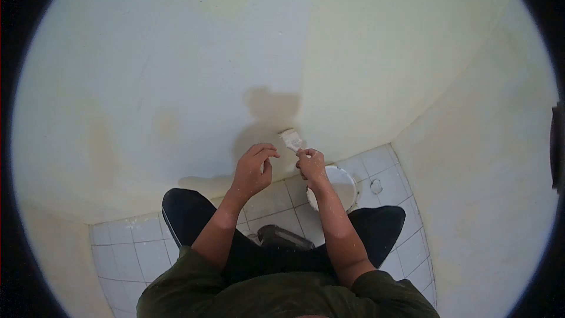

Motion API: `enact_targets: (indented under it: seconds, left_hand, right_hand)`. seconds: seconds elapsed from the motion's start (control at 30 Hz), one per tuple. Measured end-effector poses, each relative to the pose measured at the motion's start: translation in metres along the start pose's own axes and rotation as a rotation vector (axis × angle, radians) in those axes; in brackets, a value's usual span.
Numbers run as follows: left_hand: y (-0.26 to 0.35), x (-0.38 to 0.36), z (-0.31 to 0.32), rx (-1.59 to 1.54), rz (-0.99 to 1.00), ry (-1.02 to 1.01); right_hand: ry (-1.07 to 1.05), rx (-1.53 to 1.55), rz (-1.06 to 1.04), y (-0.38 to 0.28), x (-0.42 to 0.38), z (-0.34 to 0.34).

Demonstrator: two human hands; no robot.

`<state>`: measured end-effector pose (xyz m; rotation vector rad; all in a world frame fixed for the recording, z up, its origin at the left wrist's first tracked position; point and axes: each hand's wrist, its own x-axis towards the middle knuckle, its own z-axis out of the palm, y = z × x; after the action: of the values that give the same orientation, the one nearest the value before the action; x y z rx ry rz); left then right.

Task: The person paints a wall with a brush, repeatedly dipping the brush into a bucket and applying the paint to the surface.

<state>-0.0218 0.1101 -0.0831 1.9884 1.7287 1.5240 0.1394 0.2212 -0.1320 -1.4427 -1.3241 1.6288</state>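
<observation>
1. Clock read with 12 at the top of the view. A brush [291,139] is held near the centre, before the wall [176,53]; whether the wall is touched by the bristles cannot be told.
2. By the right hand [311,164] the handle is pinched between thumb and fingers; the brush head is pointed toward 11 o'clock from it.
3. By the left hand [255,168], at 8 o'clock from the brush, nothing is held. Its fingers are loosely bent, the thumb set apart, the gap moderate.
4. A bucket [352,176] is set on the floor [272,207] at 5 o'clock from the right hand, its far side near the wall's foot. Its contents are shaded and cannot be made out well.
5. A pale spot [376,186] is seen on the floor at 3 o'clock from the bucket. A dark object [285,238], not identified, is seen between the legs at 7 to 8 o'clock from the bucket.
6. Handling, as judged: the brush is expected to be light, its handle stiff, its bristles soft and easily splayed. Some slip may be met if the handle is wet. It is best gripped low on the handle, clear of the bristles.
</observation>
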Motion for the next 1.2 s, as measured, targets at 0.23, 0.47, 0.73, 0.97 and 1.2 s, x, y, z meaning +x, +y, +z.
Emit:
enact_targets:
  seconds: [0.23, 0.47, 0.73, 0.97, 1.2]
  left_hand:
    - [-0.012, -0.005, -0.038, -0.020, 0.014, 0.135]
    - [-0.011, -0.010, -0.044, -0.023, 0.020, 0.133]
    - [-0.018, -0.013, -0.038, -0.073, 0.048, 0.026]
    - [-0.020, -0.014, -0.032, -0.064, 0.036, 0.004]
    - [-0.022, -0.010, -0.030, -0.025, 0.056, 0.010]
  right_hand:
    - [-0.043, 0.179, -0.115, -0.104, -0.063, 0.013]
    - [-0.133, 0.273, -0.411, -0.216, -0.109, 0.028]
    - [-0.144, 0.344, -0.818, -0.315, -0.147, 0.057]
    - [-0.171, 0.240, -0.508, -0.220, -0.064, 0.053]
    - [-0.219, 0.214, -0.131, -0.061, -0.015, 0.039]
